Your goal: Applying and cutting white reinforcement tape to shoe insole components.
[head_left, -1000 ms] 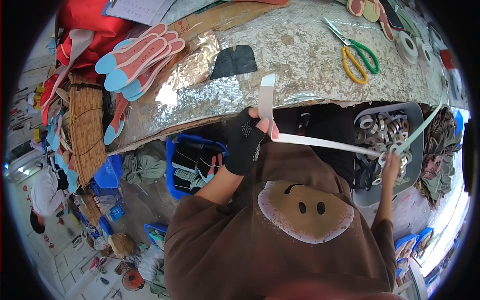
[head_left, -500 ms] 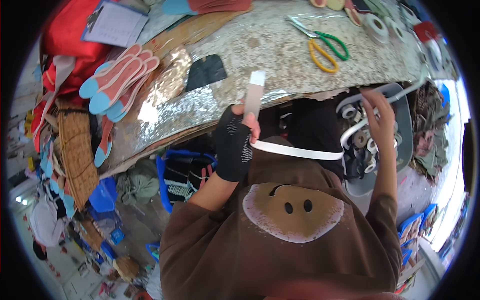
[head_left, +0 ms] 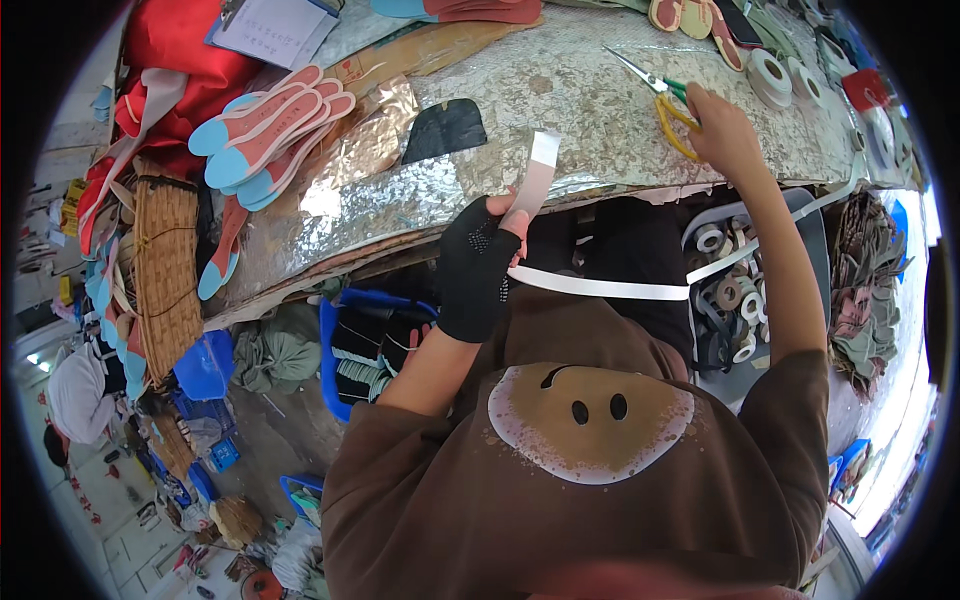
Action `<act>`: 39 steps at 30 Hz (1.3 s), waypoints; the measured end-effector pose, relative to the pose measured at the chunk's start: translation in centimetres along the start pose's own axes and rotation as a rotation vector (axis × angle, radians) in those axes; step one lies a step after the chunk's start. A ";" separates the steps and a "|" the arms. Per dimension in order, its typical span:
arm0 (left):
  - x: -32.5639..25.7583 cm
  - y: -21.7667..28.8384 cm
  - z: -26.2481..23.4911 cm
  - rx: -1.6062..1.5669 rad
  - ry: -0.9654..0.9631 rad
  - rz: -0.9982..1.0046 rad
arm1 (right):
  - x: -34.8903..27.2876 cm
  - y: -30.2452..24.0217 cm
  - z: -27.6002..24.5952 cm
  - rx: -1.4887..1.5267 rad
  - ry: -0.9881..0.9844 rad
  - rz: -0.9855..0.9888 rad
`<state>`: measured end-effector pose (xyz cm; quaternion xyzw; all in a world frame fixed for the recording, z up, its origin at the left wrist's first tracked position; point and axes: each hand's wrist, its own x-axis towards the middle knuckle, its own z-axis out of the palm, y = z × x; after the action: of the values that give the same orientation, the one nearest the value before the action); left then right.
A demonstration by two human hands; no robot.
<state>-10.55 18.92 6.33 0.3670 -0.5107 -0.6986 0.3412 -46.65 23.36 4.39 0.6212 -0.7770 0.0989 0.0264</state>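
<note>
My left hand (head_left: 478,262), in a black fingerless glove, is closed on a white strip (head_left: 600,288) of tape or webbing. One end of the strip stands up above my fingers over the table edge. From the hand its other part runs right across my lap, then up past the grey bin toward the table's far right. My bare right hand (head_left: 724,132) reaches over the table, its fingers closed round the green handle of the scissors (head_left: 668,100). The yellow handle shows beside my fingers, and the blades point away to the left.
Pink and blue insoles (head_left: 270,135) lie piled on the worn table (head_left: 560,90), near a black patch (head_left: 445,130) and a clipboard (head_left: 270,30). White rolls (head_left: 770,78) stand at the far right. Below, a grey bin (head_left: 815,240) holds several rolls; a blue crate (head_left: 328,350) sits left.
My right hand has left the strip above the bin and moved up onto the scissors' handles. My left hand keeps hold of the strip. The whole view has shifted slightly.
</note>
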 end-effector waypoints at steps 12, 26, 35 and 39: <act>2.1 -1.1 0.7 0.051 -0.121 -0.088 | -13.3 -11.0 -1.7 1.211 -0.654 0.132; 1.0 -1.8 2.7 0.175 -0.251 -0.249 | -13.1 -11.5 -1.4 1.077 -0.768 0.037; 0.4 -2.4 2.4 0.325 -0.276 -0.194 | -15.0 -11.9 0.3 1.147 -0.716 0.070; 0.1 -2.7 1.4 0.325 -0.337 -0.241 | -16.3 -12.5 1.0 1.181 -0.635 0.147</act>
<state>-12.09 20.21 3.99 0.3536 -0.6183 -0.6944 0.1024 -30.78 36.20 2.24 0.4757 -0.6029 0.3210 -0.5542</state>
